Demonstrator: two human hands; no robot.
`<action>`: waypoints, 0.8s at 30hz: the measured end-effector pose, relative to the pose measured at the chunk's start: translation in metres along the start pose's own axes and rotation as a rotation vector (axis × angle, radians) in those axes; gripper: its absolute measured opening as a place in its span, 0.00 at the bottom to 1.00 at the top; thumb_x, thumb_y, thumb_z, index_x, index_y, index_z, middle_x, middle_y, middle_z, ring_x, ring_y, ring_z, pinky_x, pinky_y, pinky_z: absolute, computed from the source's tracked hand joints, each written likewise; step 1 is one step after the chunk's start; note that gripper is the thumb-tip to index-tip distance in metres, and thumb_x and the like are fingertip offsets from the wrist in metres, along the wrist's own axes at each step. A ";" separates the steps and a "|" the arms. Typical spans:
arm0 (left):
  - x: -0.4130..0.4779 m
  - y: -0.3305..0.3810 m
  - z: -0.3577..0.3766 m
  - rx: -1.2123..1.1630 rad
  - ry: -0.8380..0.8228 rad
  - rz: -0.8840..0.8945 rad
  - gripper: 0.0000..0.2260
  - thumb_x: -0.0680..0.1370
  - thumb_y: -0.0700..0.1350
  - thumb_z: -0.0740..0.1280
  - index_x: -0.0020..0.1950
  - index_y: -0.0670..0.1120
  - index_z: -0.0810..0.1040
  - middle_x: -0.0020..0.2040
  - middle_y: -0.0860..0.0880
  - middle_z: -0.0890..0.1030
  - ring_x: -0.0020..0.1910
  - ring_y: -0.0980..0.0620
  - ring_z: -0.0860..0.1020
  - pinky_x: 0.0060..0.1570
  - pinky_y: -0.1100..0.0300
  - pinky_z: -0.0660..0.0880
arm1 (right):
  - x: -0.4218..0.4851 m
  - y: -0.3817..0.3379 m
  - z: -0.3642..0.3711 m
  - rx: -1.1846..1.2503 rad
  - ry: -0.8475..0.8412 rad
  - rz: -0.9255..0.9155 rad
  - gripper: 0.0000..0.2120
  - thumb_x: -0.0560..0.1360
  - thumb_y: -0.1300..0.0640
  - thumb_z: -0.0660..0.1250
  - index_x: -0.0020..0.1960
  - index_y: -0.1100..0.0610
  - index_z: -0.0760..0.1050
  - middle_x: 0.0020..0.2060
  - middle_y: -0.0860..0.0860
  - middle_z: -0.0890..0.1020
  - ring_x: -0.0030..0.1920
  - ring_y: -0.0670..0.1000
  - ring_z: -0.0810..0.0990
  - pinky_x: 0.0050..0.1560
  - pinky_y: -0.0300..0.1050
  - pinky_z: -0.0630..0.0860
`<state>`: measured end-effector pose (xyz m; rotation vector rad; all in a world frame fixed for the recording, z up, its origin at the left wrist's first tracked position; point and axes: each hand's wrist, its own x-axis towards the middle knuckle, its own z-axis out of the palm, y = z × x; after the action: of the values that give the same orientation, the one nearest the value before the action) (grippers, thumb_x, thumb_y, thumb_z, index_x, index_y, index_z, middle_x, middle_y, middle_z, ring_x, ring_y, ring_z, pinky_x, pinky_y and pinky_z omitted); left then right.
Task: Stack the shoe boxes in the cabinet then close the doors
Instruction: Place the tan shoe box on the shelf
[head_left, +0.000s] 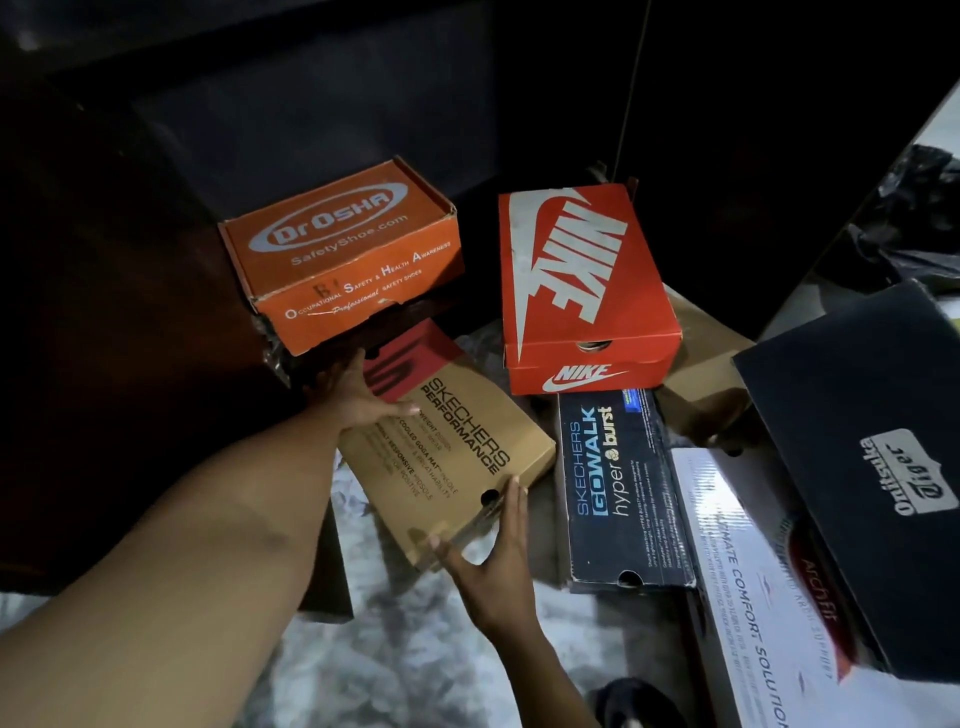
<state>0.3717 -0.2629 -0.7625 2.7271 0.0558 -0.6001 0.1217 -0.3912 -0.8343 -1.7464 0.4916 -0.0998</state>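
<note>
A brown Skechers Performance shoe box lies tilted on the floor in front of the dark cabinet. My left hand grips its far left edge, thumb on the lid, fingers reaching under the orange Dr Osha box. My right hand spans the near end with straight, spread fingers. The Dr Osha box sits at the cabinet's opening. A red Nike box stands to its right.
A dark blue Skechers GoWalk box lies right of the brown box. Further right are a white Arch Fit box, a black Onitsuka Tiger box on top of it, and a plain brown box. The cabinet's dark brown door stands at left.
</note>
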 end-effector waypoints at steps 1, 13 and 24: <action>0.000 -0.001 0.000 -0.025 -0.002 0.013 0.65 0.50 0.70 0.78 0.80 0.53 0.53 0.78 0.41 0.61 0.76 0.36 0.59 0.72 0.36 0.60 | 0.001 0.001 0.002 0.004 -0.005 0.006 0.59 0.66 0.36 0.77 0.79 0.42 0.37 0.78 0.37 0.40 0.77 0.34 0.40 0.73 0.38 0.56; -0.018 0.018 -0.027 -0.039 0.039 0.000 0.57 0.51 0.68 0.80 0.76 0.52 0.65 0.72 0.39 0.65 0.74 0.36 0.62 0.70 0.37 0.64 | 0.000 -0.021 0.021 0.113 0.037 -0.038 0.57 0.71 0.40 0.73 0.72 0.38 0.25 0.76 0.40 0.29 0.77 0.38 0.33 0.79 0.44 0.44; -0.062 0.040 -0.073 -0.198 0.139 0.024 0.68 0.32 0.70 0.78 0.71 0.53 0.67 0.70 0.45 0.72 0.70 0.41 0.71 0.68 0.41 0.69 | -0.036 -0.085 0.007 0.329 0.175 -0.077 0.56 0.61 0.25 0.71 0.66 0.21 0.26 0.80 0.41 0.41 0.80 0.47 0.51 0.79 0.56 0.57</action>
<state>0.3486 -0.2730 -0.6617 2.5688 0.1098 -0.3760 0.1143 -0.3588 -0.7482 -1.4398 0.5044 -0.3708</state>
